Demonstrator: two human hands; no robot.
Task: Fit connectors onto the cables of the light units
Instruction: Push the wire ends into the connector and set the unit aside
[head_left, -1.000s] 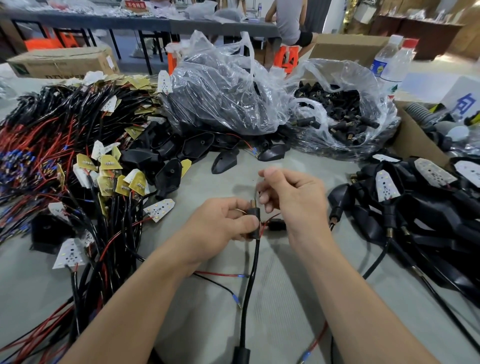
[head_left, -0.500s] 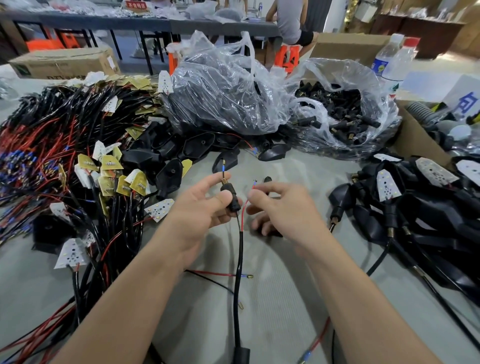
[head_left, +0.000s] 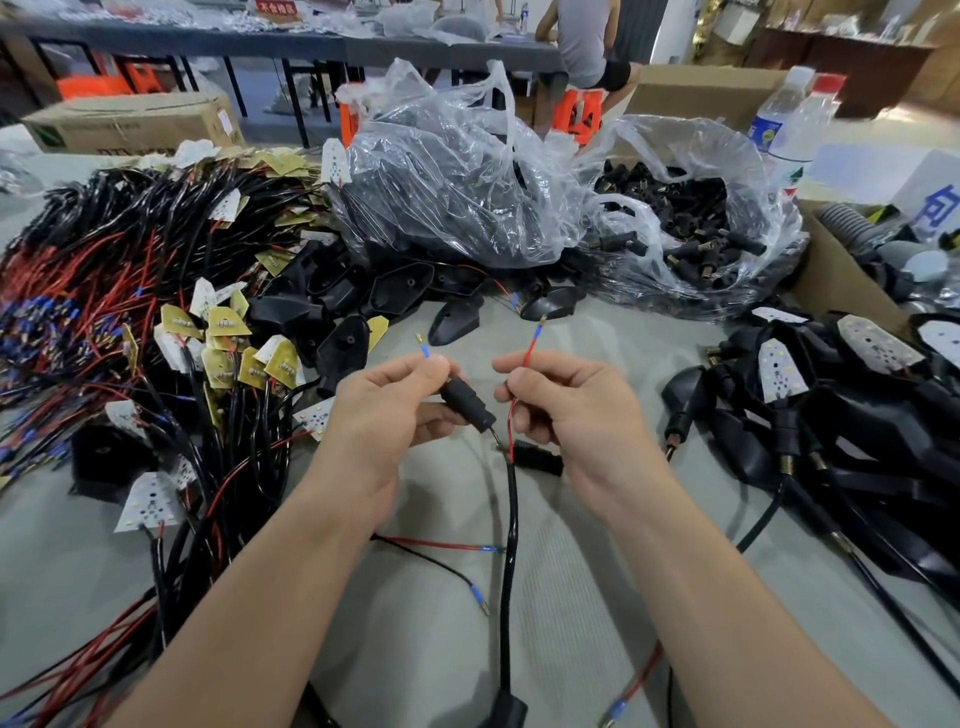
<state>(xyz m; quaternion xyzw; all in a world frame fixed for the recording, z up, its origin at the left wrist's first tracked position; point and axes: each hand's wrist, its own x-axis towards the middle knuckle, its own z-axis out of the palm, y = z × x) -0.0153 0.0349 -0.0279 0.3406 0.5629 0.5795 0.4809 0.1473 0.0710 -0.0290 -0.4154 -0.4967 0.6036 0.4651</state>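
One lead seems threaded: the left hand (head_left: 384, 410) grips the black connector (head_left: 465, 402) above the middle of the tabletop (head_left: 563, 597). The right hand (head_left: 566, 405) pinches the red wire (head_left: 527, 358); next, probably, its tip goes into the second connector (head_left: 537, 460) beneath that hand.

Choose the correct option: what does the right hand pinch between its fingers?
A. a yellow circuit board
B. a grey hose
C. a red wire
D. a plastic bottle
C: the right hand pinches the red wire, whose tip points upward, while the left hand holds a black connector.
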